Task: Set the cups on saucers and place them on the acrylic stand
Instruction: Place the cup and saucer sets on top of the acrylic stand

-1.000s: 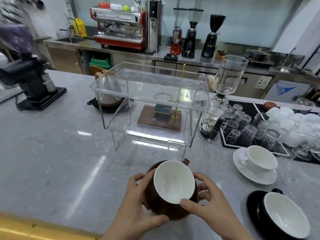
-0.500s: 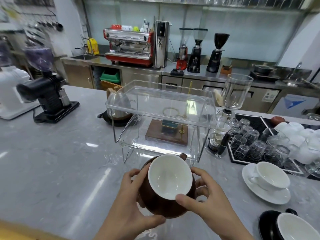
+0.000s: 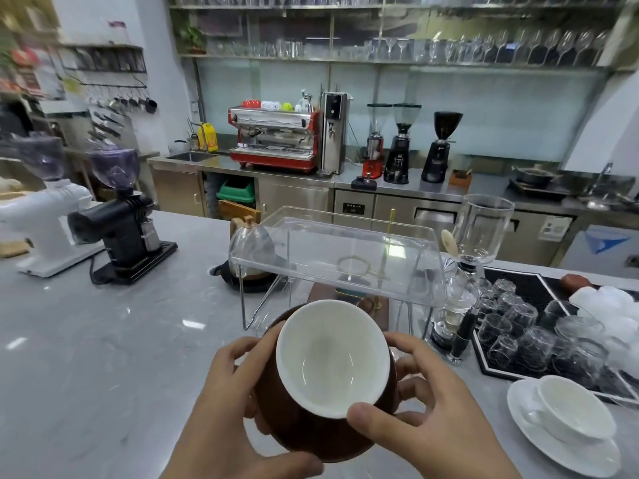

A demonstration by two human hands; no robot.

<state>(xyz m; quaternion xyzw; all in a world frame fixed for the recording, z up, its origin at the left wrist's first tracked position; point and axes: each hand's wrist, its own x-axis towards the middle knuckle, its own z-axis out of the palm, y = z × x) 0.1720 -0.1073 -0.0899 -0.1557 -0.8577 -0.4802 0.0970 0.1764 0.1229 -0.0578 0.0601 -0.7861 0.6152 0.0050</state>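
A brown cup (image 3: 332,357) with a white inside sits on a brown saucer (image 3: 311,433), lifted off the counter in both hands. My left hand (image 3: 235,409) grips the saucer's left rim, thumb underneath at the front. My right hand (image 3: 425,413) holds the right rim, with its thumb against the cup's near edge. The clear acrylic stand (image 3: 342,257) rises just beyond the cup, and its top shelf is bare. A white cup (image 3: 574,406) on a white saucer (image 3: 567,451) rests on the counter at the right.
A siphon brewer (image 3: 480,236) and a black mat with several upturned glasses (image 3: 511,326) stand right of the stand. A kettle (image 3: 250,243) sits behind its left side. Two grinders (image 3: 121,216) occupy the counter's left. Grey marble counter (image 3: 103,357) spreads to the left.
Both hands have raised the brown cup and saucer and carried them forward toward the stand. The view has tilted upward, and the black cup at the lower right has left the frame.
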